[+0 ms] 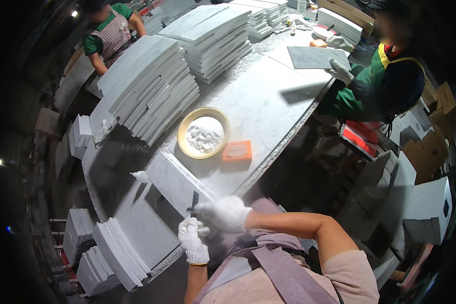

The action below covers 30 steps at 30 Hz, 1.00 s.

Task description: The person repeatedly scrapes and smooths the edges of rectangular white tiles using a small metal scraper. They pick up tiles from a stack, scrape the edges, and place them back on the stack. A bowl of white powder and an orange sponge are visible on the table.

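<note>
My left hand (193, 242), in a white knit glove, is closed near the table's front edge. A narrow dark flat strip (195, 200), perhaps a scraper blade, sticks up from it. My right hand (227, 214), also gloved, is right beside the strip; motion blur smears its fingers, and I cannot tell whether it touches the strip. Just beyond both hands lie a few grey-white marble tiles (176, 185). Farther off stands a pale yellow bowl (183, 147) of white powder (204, 135), with an orange box (237, 151) to its right.
Tall tile stacks (147, 83) line the table's left and far side. A small white bottle (140, 176) stands left of the near tiles. More tiles (119, 253) stand on edge at near left. Two co-workers are across; one holds a grey tile (316, 58) at right.
</note>
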Each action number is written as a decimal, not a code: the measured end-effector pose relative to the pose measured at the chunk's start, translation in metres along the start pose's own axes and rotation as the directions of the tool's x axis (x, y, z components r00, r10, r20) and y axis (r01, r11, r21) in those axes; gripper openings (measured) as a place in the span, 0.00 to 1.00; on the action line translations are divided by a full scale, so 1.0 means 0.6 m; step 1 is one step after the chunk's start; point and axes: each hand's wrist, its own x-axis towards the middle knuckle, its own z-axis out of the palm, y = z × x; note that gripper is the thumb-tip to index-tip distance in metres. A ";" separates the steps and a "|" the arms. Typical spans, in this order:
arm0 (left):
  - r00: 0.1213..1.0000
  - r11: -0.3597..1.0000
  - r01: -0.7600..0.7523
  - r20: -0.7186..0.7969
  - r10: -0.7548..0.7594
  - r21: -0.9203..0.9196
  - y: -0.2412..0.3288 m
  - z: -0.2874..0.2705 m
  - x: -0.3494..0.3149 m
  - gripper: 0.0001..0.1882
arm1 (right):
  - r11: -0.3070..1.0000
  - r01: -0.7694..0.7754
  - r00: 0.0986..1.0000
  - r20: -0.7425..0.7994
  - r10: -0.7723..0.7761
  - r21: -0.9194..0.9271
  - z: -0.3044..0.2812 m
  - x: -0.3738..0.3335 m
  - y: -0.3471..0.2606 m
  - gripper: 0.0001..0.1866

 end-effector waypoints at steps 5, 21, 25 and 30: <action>0.999 0.999 -0.025 -0.023 0.026 0.035 -0.008 -0.003 0.002 0.09 | 0.981 -0.051 0.991 0.130 0.027 0.190 -0.014 -0.007 -0.017 0.19; 0.999 0.999 -0.006 0.035 0.005 0.047 0.011 0.003 -0.014 0.13 | 0.982 0.102 0.992 -0.062 -0.113 -0.158 -0.022 0.020 -0.026 0.49; 1.000 0.999 0.014 0.026 -0.015 0.048 0.024 0.004 -0.018 0.15 | 0.997 0.070 0.997 0.034 -0.070 -0.014 -0.001 0.007 -0.033 0.25; 0.998 0.998 0.013 0.062 -0.016 0.061 0.030 0.006 -0.025 0.15 | 0.995 0.060 0.996 -0.060 -0.065 -0.081 0.002 0.011 -0.016 0.21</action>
